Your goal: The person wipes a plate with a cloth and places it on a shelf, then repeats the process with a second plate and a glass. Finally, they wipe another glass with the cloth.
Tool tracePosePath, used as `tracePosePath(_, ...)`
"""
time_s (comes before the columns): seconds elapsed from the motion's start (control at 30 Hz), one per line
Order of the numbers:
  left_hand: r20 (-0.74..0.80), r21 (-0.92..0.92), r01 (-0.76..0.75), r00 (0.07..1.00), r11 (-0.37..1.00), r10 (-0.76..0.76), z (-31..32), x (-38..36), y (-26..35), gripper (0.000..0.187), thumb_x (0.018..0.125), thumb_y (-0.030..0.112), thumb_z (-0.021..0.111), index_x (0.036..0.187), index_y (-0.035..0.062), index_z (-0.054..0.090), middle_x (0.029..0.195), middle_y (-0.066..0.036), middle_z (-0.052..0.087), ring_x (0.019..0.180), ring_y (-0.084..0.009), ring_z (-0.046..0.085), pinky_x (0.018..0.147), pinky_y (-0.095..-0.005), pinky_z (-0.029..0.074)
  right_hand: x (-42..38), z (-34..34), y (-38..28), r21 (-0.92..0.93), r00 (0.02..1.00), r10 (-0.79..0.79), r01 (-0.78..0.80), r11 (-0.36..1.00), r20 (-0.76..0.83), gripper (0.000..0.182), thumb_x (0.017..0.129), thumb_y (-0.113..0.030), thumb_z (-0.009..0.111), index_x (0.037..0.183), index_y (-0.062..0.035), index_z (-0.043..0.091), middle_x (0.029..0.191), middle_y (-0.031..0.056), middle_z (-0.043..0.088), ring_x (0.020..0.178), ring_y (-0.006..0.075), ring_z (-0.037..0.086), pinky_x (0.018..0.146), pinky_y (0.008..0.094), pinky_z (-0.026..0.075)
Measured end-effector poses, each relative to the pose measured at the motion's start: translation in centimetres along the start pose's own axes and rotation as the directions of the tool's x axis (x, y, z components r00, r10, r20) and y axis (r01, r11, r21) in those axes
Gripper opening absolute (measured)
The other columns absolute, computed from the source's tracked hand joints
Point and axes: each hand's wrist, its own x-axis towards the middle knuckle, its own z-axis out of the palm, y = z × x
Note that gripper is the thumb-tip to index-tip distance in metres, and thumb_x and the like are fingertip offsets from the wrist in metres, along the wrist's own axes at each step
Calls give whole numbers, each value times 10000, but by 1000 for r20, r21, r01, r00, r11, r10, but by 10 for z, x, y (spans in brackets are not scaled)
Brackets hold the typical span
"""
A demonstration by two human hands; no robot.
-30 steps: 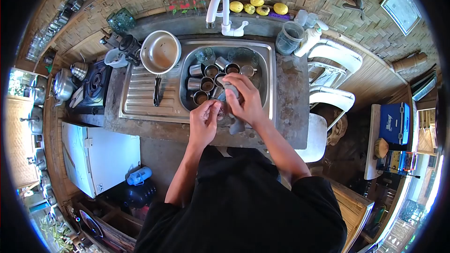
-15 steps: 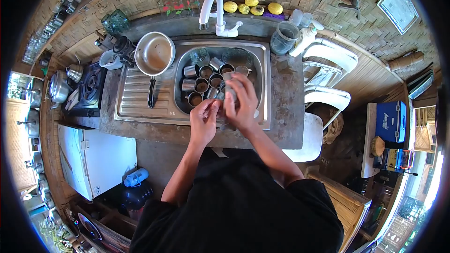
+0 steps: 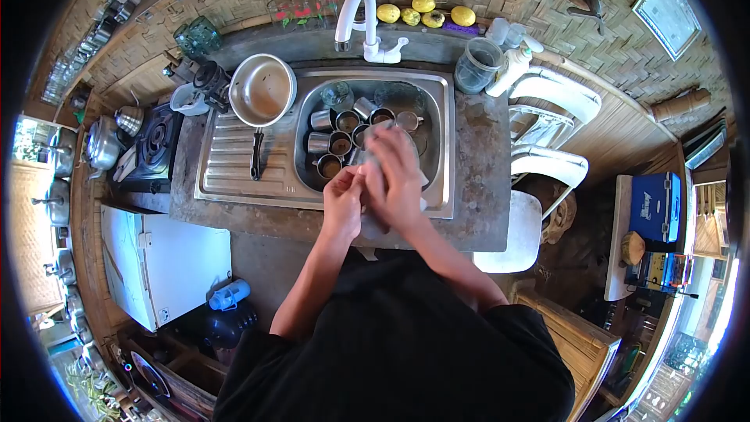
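Above the front edge of the steel sink basin, both hands work close together. My left hand is closed in a pinch; what its fingertips grip is too small and hidden to name. My right hand is blurred by motion, its fingers bent over a greyish, partly see-through thing whose kind I cannot make out. Several metal mugs with brownish insides crowd the basin just beyond my hands. A clear glass and a larger clear glass vessel lie behind them.
A white faucet rises behind the basin. On the ribbed drainboard, a saucepan points its black handle toward me. Yellow fruits line the back ledge. At right stand a grey plastic container and a pump bottle.
My right hand has shifted slightly and its fingers have moved over the greyish thing. My left hand keeps its pinch. The whole view has moved slightly.
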Motion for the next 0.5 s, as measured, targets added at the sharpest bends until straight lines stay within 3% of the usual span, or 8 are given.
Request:
tracePosePath(0.13,33,-118,33,999,992,-29,-9,9,-5,178,1040,210,627,1042,41,685,985,-64,708,859,-141,689,768,-285,574,-10,-6,-3,-56,992,-78,84,995,102,373,944,-105,607,1296,18,611,1414,219,566,1364,451,493,1139,498,389)
tracePosePath(0.23,14,-12,-27,1000,1000,28,-3,2,-3,189,1032,207,641,1067,28,690,1035,-60,717,898,-135,693,809,-283,566,-7,-2,17,74,992,108,-103,992,-65,345,975,-98,569,1294,29,605,1405,235,568,1350,439,512,1128,471,402)
tracePosePath(0.27,39,47,-73,997,996,72,-4,-2,-6,182,1030,199,644,1079,30,691,1042,-56,718,889,-131,690,802,-283,562,-5,-1,24,139,959,268,-254,957,-93,319,996,-91,536,1280,34,609,1392,249,571,1333,429,530,1119,450,410)
tracePosePath(0.33,53,90,-97,994,991,92,-7,-8,-12,170,1031,183,641,1078,28,693,1020,-42,714,861,-114,675,775,-272,549,-1,-5,25,109,959,257,-245,963,-117,324,990,-87,542,1281,36,611,1382,249,575,1320,428,540,1117,446,416)
tracePosePath(0.37,48,79,-84,996,993,80,-9,-4,-11,165,1035,174,635,1066,24,694,991,-32,708,843,-99,664,754,-261,540,4,-4,24,98,960,244,-232,968,-136,326,987,-85,544,1282,37,611,1378,249,577,1313,427,545,1115,444,418)
tracePosePath(0.4,45,69,-70,997,995,67,-11,-1,-11,161,1039,166,628,1053,19,694,961,-22,703,824,-85,652,734,-250,531,4,-6,17,51,988,117,-112,992,-97,343,976,-109,572,1286,28,626,1380,234,581,1331,443,524,1122,478,410)
tracePosePath(0.5,-1,39,-67,998,997,68,0,-6,-6,158,1053,147,600,1034,18,690,890,2,681,718,-42,583,606,-211,446,-4,-13,-10,-14,983,-145,147,989,113,356,956,-109,585,1285,17,641,1393,229,572,1359,465,489,1133,523,391)
